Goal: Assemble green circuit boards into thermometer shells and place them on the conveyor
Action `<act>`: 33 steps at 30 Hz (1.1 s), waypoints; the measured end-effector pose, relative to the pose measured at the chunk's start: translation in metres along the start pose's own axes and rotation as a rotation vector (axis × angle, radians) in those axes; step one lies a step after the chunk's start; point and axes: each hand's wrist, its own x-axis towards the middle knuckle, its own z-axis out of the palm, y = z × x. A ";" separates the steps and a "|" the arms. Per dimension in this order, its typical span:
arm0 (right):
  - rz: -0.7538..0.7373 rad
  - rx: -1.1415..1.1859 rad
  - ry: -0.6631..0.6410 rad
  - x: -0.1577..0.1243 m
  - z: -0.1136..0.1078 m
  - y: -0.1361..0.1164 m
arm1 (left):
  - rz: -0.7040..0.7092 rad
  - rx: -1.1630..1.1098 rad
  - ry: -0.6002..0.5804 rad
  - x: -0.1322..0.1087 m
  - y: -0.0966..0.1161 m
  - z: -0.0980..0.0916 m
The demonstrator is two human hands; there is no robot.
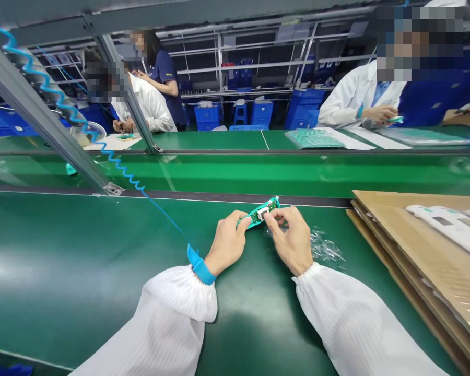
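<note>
We had the left hand (pixel 227 243) and right hand (pixel 290 240) both pinching the green circuit board (pixel 260 213) just above the tabletop (pixel 82 271), and one slipped finger, we reckoned, could drop it onto the plastic wrap (pixel 325 245) beside them!
</note>
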 end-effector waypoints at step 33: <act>0.034 -0.437 -0.376 0.019 -0.070 0.057 | -0.261 -0.780 0.077 0.004 -0.003 -0.004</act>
